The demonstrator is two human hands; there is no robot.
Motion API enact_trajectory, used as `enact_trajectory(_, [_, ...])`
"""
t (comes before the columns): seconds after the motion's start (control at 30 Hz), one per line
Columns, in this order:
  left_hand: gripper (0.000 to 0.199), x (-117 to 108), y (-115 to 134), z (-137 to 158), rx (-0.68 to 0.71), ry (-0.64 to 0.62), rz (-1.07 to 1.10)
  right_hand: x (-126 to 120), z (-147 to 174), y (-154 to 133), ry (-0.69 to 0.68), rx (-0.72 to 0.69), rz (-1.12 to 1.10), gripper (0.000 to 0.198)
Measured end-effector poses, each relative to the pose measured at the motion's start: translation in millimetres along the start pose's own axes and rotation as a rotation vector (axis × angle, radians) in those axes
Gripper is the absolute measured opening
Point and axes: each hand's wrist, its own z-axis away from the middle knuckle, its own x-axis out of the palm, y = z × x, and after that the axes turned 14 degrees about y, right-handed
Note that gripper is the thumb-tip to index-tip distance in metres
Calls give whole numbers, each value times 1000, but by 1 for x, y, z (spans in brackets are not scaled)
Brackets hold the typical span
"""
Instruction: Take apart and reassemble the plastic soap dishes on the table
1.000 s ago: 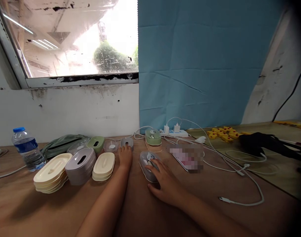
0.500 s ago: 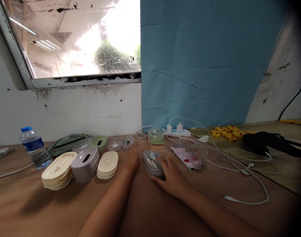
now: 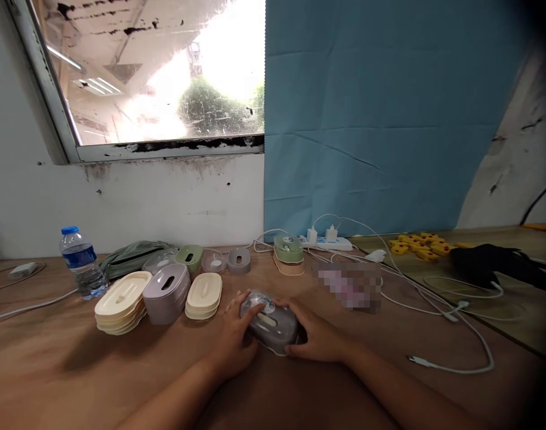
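Observation:
A grey oval box (image 3: 275, 328) with a clear lid, a round sticker and a pale strip on top is between my two hands on the table's near middle. My left hand (image 3: 239, 334) grips its left side, thumb reaching over the lid. On the right side, my right hand (image 3: 315, 334) has its fingers wrapped round the far edge and the thumb at the near corner. Left of them are a short stack of cream lids (image 3: 204, 295), a stack of lilac slotted covers (image 3: 167, 292) and a taller stack of cream lids (image 3: 123, 301).
Behind stand a small grey slotted cover (image 3: 239, 261), clear lids (image 3: 214, 261), a green slotted cover (image 3: 189, 257) and a green lidded box (image 3: 288, 248). A water bottle (image 3: 82, 263) and green pouch (image 3: 136, 257) are left. White cables (image 3: 472, 364), a power strip (image 3: 330, 243) and yellow pieces (image 3: 420, 245) are right.
My left hand has come from beside the small grey cover to the grey oval box. The box has moved nearer to me, and both hands are now on it.

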Motion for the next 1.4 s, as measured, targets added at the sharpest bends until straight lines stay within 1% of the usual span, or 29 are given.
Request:
enact_trajectory(0.1, [68, -14, -2, 8, -19, -53, 42, -2, 2, -1, -84, -90, -100, 78])
enact_trajectory(0.17, [72, -19, -4, 10, -68, -74, 118, -1, 3, -3, -77, -107, -166, 79])
enact_trajectory(0.3, [80, -19, -9, 8, -164, -80, 259, 8, 5, -8, 31, -5, -192, 74])
enact_trajectory(0.43, [86, -13, -14, 6, -243, -46, 329, 18, 4, -9, 141, -16, -202, 70])
enact_trajectory(0.57, [90, -10, -17, 7, -248, -7, 357, 20, 1, -2, 237, -31, -357, 70])
enact_trajectory(0.67, [87, -12, -18, 7, -220, -5, 271, 18, -2, 6, 308, 47, -519, 65])
enact_trajectory(0.73, [85, -17, -15, 5, -146, 16, 141, 17, -3, 11, 352, 132, -622, 61])
enact_trajectory(0.8, [78, -24, -9, 4, -16, 60, -7, 17, -6, 13, 387, 204, -711, 57])
enact_trajectory(0.87, [62, -29, -1, 4, 131, 114, -127, 17, -9, 11, 418, 261, -785, 58])
enact_trajectory(0.97, [38, -30, 12, 7, 324, 182, -226, 18, -12, -2, 428, 326, -899, 64])
enact_trajectory(1.0, [35, -29, 17, 8, 379, 203, -249, 19, -11, -8, 412, 331, -940, 64])
enact_trajectory(1.07, [36, -23, 27, 9, 498, 214, -284, 19, -9, -19, 342, 319, -991, 63])
enact_trajectory(1.13, [39, -17, 36, 8, 632, 195, -307, 19, -5, -30, 238, 298, -961, 66])
enact_trajectory(1.2, [34, -12, 44, 6, 742, 194, -312, 19, 0, -38, 163, 267, -877, 72])
enact_trajectory(1.23, [28, -11, 47, 4, 770, 209, -302, 20, 2, -41, 145, 250, -837, 74])
enact_trajectory(1.3, [17, -10, 52, 0, 770, 220, -253, 21, 4, -44, 149, 223, -796, 74])
enact_trajectory(1.4, [17, -15, 52, -7, 777, 180, -187, 24, 5, -42, 158, 210, -809, 72])
